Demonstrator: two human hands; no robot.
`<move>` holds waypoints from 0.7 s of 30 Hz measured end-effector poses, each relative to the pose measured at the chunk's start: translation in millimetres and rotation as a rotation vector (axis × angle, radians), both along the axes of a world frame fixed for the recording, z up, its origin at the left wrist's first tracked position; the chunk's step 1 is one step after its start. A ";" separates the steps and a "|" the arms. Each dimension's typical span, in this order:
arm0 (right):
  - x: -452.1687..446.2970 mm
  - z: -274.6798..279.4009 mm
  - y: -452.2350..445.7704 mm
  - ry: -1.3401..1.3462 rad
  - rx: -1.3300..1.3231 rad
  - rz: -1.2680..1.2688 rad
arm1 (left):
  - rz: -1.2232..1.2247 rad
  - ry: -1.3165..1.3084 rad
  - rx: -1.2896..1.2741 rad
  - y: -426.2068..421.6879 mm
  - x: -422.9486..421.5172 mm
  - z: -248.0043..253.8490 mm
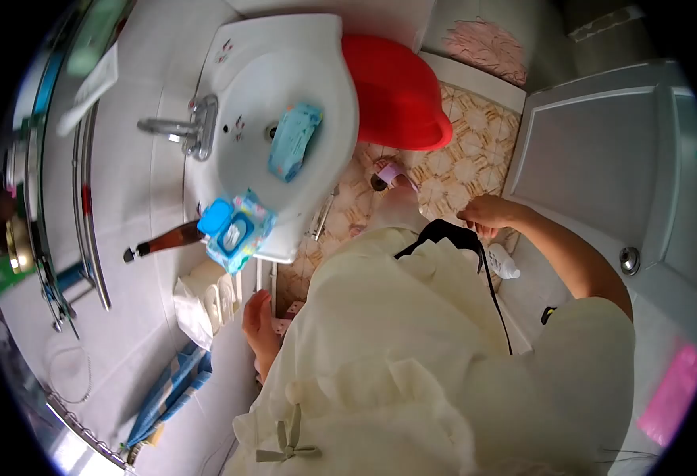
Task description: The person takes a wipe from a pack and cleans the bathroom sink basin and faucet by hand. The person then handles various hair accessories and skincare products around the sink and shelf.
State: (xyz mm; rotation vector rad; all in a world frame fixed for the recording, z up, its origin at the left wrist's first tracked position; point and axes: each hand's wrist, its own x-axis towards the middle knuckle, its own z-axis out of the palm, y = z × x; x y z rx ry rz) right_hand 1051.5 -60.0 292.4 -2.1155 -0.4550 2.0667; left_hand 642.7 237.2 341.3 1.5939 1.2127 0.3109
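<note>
My left hand (261,323) is low beside the white washbasin's pedestal area, partly hidden by my cream garment (388,317). Its visible fingers point upward, with nothing seen in them. My right hand (487,216) hangs out to the right above the tiled floor, fingers loosely bent and apart, holding nothing I can see. A black strap (448,234) lies across the garment close to that hand. Inside the white washbasin (245,71) rests a blue wipes pack (294,143). Another wipes pack with an open blue lid (237,232) sits on the basin's near corner.
A chrome faucet (202,127) stands on the basin. Beside it is a red plastic tub (396,91). A dark bottle (170,239), tissue pack (198,305) and blue cloth (170,393) are along the left wall. A white bottle (502,262) lies by the grey door (594,159).
</note>
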 end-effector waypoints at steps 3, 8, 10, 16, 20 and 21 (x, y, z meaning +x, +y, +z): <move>25.3 -6.2 -16.0 0.153 -0.054 -0.069 | -0.045 -0.069 0.050 11.4 68.4 11.4; 84.2 -7.8 -40.7 0.225 0.028 -0.173 | -0.167 -0.110 0.111 32.4 155.1 6.6; 105.1 -18.3 -62.1 0.259 -0.013 -0.106 | -0.204 -0.102 0.168 44.4 179.0 -5.2; 124.8 -64.6 -88.5 0.513 -0.377 0.581 | -0.292 0.126 0.344 79.8 248.0 -60.2; 152.3 -78.3 -78.2 0.485 -0.398 0.582 | -0.390 0.362 0.457 96.8 281.4 -122.4; 161.5 -77.9 -71.0 0.447 -0.388 0.560 | -0.371 0.456 0.466 95.3 286.1 -132.2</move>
